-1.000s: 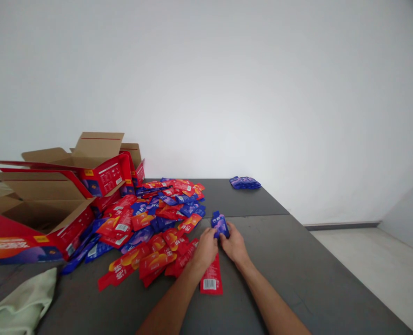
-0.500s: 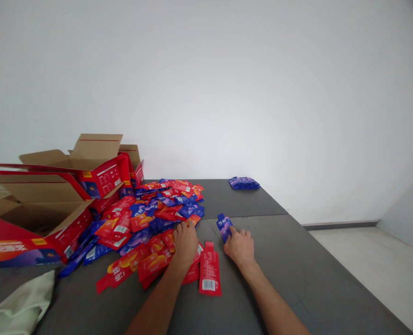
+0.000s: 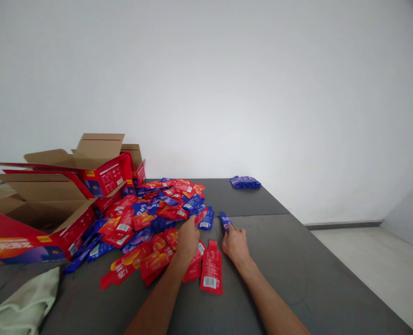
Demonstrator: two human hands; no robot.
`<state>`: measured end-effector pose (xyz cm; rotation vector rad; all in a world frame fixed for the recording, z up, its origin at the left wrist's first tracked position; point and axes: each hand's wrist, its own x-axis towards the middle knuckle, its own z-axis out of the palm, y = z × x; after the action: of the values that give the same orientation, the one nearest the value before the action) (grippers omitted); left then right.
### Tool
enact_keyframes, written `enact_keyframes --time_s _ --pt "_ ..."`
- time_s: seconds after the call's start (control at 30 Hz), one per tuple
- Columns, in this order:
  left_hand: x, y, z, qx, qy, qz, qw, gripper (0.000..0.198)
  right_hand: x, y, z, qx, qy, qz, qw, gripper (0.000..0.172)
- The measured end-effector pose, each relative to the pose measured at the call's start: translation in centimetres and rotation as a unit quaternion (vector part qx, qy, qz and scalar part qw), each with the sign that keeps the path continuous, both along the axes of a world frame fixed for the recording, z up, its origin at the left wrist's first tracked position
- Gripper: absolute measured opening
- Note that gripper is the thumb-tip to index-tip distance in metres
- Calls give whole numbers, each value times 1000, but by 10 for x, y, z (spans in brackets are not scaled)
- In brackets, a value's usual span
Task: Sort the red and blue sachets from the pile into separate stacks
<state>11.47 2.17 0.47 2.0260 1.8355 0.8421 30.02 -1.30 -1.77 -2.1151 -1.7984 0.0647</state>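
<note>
My left hand is closed on a red pouch, held tilted at the right edge of the heap. Just beyond it a blue pouch lies flat with its barcode side up. My right hand grips a blue pouch by its lower end, the narrow spout end pointing away from me. Between my forearms a single red pouch lies on the table, printed side with barcode up. The mixed heap of red and blue pouches spreads to the left.
Open red cartons with raised brown flaps stand at the left. A neat row of blue pouches lies at the table's far right. A pale green cloth rests at the front left. The dark table meets a white wall behind.
My left hand has lifted a red pouch from the heap, and a blue pouch now shows beside it. The blue pouch in my right hand has turned more edge-on.
</note>
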Motion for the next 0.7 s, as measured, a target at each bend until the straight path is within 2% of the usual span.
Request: enact_keyframes --time_s 0.1,0.23,0.33,0.47,0.53,0.6,0.63,0.7 --pt "-1 0 1 8 -56 8 998 41 -3 4 1 27 35 20 999 36" --pt "-8 -1 3 27 -113 9 993 37 -23 4 1 75 98 66 990 35" --pt "-18 -3 6 53 -137 -3 989 35 -42 1 0 109 150 142 972 37" --pt "-31 -5 6 92 -175 -13 980 34 -52 -2 0 111 223 272 930 39" --pt "-34 -5 3 113 -191 -34 975 32 -48 0 2 110 278 250 921 38" --pt "-34 -3 0 134 -201 -74 967 31 -42 3 5 109 372 181 904 35" --pt "-33 -3 -1 144 -200 -98 964 30 -39 4 6 102 439 149 880 36" --pt "-32 -2 -2 163 -189 -138 959 31 -34 4 10 58 587 121 798 42"
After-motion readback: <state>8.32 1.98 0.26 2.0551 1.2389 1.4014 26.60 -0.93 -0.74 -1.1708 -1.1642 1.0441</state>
